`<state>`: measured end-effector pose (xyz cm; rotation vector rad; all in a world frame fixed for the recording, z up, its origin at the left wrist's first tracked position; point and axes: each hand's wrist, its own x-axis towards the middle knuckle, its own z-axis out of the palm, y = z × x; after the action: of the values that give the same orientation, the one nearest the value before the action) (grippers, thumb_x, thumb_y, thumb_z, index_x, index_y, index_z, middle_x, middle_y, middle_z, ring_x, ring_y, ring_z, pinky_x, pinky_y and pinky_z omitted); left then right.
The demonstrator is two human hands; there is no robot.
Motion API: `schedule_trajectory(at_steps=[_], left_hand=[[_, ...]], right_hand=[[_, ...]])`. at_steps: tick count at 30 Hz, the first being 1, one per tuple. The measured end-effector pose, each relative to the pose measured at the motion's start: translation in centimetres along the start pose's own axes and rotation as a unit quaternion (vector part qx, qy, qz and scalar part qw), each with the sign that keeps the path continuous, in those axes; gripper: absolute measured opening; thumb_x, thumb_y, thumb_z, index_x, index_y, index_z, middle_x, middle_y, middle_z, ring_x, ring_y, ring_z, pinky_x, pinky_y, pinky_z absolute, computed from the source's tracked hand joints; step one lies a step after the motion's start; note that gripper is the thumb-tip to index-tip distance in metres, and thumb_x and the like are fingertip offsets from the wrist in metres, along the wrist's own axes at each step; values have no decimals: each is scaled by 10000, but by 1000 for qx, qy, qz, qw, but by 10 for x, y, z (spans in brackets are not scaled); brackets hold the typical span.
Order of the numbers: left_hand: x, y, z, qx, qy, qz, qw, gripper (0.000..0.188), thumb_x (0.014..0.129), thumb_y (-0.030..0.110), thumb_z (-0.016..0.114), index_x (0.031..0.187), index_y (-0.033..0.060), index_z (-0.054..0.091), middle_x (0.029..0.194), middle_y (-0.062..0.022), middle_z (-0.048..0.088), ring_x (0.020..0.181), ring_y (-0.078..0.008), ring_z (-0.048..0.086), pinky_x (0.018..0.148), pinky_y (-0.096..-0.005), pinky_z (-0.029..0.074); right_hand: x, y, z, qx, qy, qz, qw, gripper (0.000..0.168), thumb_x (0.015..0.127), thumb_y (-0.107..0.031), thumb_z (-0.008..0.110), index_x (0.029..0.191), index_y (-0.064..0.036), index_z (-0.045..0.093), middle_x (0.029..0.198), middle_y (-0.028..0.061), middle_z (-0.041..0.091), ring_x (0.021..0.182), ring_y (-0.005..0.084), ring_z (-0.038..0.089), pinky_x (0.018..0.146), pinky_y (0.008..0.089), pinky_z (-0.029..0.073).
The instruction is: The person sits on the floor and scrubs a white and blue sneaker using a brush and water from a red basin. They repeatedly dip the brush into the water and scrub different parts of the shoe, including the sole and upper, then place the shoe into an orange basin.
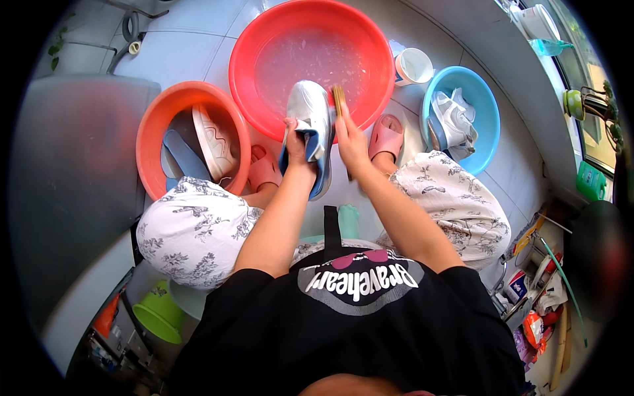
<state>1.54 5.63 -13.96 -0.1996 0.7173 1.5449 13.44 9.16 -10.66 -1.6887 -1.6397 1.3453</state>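
My left hand (297,146) is inside the opening of a white sneaker (308,103) with blue lining and grips it, toe away from me, over the near rim of a large red basin (237,74). In my right hand (352,143) is a wooden-backed scrubbing brush (339,100), held upright along the right side of the shoe; its bristles are hard to make out. Cloudy water (307,62) with flecks of foam lies in the red basin. An orange basin (147,158) on the left holds a white sneaker (213,143) and blue insoles (184,154). More white shoes (450,119) lie in a blue basin (490,123) on the right.
A white tub (415,66) stands between the red and blue basins. My feet, in pink slippers (387,134), flank the shoe. A grey-topped appliance or cabinet (74,163) stands at left, with a green bucket (158,314) below. Bags and tools lie at lower right.
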Motion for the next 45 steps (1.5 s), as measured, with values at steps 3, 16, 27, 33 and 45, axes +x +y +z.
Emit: schedule_trajectory(at_steps=[3, 16, 27, 33, 45], left_hand=[[-13, 10, 35, 22, 42, -12, 999, 561, 907, 440, 490, 1294, 36, 444, 1161, -132, 575, 1014, -269, 591, 845, -400, 506], [10, 2, 14, -42, 94, -13, 995, 505, 959, 376, 448, 1275, -18, 447, 1106, -157, 578, 977, -281, 578, 827, -369, 493], [-10, 9, 40, 40, 108, -38, 993, 545, 925, 456, 498, 1248, 17, 486, 1023, -102, 587, 879, -228, 580, 752, -333, 496], [3, 0, 14, 34, 95, -27, 995, 454, 962, 362, 467, 1228, -6, 487, 1069, -128, 584, 928, -231, 584, 804, -333, 492], [-1, 8, 27, 109, 126, -44, 985, 307, 959, 247, 493, 1160, 21, 545, 962, -41, 605, 835, -110, 585, 734, -232, 469]], right_hand=[[-42, 21, 3, 12, 72, -200, 977, 487, 950, -272, 448, 1417, -162, 364, 855, 145, 648, 816, 282, 646, 743, 332, 479], [-20, 23, 5, 129, -19, -64, 989, 457, 951, -208, 481, 1391, -114, 401, 1089, 150, 614, 947, 135, 573, 832, 274, 440], [-10, 15, 8, 114, -43, -3, 993, 466, 935, -234, 509, 1388, -171, 417, 1139, 171, 631, 1010, 226, 628, 821, 325, 468], [29, 15, -12, 111, -60, -71, 989, 500, 934, -222, 517, 1406, -124, 383, 1121, 74, 620, 854, 129, 567, 788, 263, 458], [51, 15, -64, 69, -185, 1, 980, 415, 968, -247, 472, 1352, -91, 469, 893, 10, 621, 806, 89, 553, 766, 242, 445]])
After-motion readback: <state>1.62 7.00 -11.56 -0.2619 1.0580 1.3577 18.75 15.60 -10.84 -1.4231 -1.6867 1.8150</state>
